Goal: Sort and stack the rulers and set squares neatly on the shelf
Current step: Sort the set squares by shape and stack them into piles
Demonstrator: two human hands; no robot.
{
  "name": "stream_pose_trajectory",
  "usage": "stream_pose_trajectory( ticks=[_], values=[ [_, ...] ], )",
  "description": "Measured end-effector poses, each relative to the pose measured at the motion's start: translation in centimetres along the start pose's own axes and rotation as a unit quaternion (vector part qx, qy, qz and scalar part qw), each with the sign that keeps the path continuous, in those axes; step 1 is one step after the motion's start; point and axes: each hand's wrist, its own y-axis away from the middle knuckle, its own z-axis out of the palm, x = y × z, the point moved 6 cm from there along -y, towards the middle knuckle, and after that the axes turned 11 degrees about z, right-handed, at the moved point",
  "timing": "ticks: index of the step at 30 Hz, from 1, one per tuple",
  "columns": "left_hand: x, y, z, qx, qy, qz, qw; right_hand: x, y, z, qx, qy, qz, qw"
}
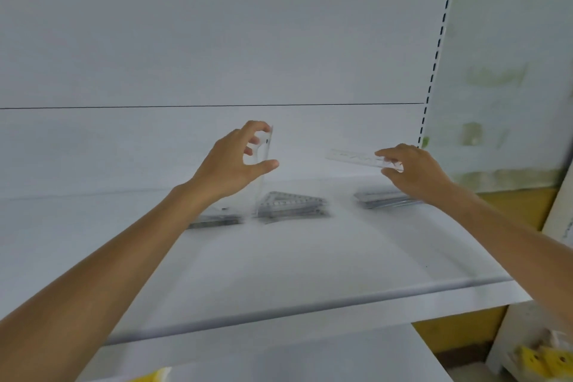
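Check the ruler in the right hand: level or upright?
Level: the ruler runs sideways from the right hand, held above the pile.

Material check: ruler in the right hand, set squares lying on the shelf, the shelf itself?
Ruler: likely clear plastic; the white back panel shows through, printed marks faint. Set squares: same clear plastic by the look, reading grey where stacked. Shelf: probably white painted metal; smooth matte face, rolled front edge. Blur leaves all three open.
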Motion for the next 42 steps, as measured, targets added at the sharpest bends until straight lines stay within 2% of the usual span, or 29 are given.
stream_pose_trajectory(
  ticks=[4, 12, 19, 23, 29, 32, 35, 39, 42],
  values=[
    [0.8, -1.4, 0.9, 0.016, 0.033, -0.022, 0.999, 3.6, -0.3, -0.6, 0.014, 0.024, 0.021, 0.999],
    [0.1, -1.2, 3.3, 0.061, 0.043, -0.083, 0.994, 7.2, -0.7, -0.4, -0.022, 0.043, 0.020, 0.999],
    [-0.7, 0.6, 3.9, 0.073, 0.058, -0.098, 0.991, 8.0, -0.6, 1.2, -0.092, -0.033, 0.020, 0.995],
    [-1.5, 1.4, 3.9, 0.068, 0.031, -0.116, 0.990, 8.1, -0.3, 1.7, -0.097, -0.045, 0.028, 0.994],
    [-1.9, 2.4, 4.5, 0.067, 0.003, -0.101, 0.993, 1.8, 3.5, 1.3, -0.020, -0.062, -0.070, 0.995],
    [-1.8, 2.5, 5.4, 0.028, -0.021, -0.090, 0.995, -3.7, 7.8, 2.9, -0.117, -0.083, -0.152, 0.978],
    [-1.7, 2.5, 5.8, 0.028, -0.053, -0.089, 0.994, -7.4, 11.9, 5.1, -0.196, -0.054, -0.228, 0.952],
    [-1.7, 2.5, 6.4, -0.002, -0.124, -0.087, 0.988, -8.1, 12.7, 5.6, -0.207, -0.049, -0.233, 0.949],
    [-1.6, 2.4, 7.3, -0.029, -0.132, -0.093, 0.987, -8.1, 12.7, 5.7, -0.197, -0.047, -0.245, 0.948]
  ],
)
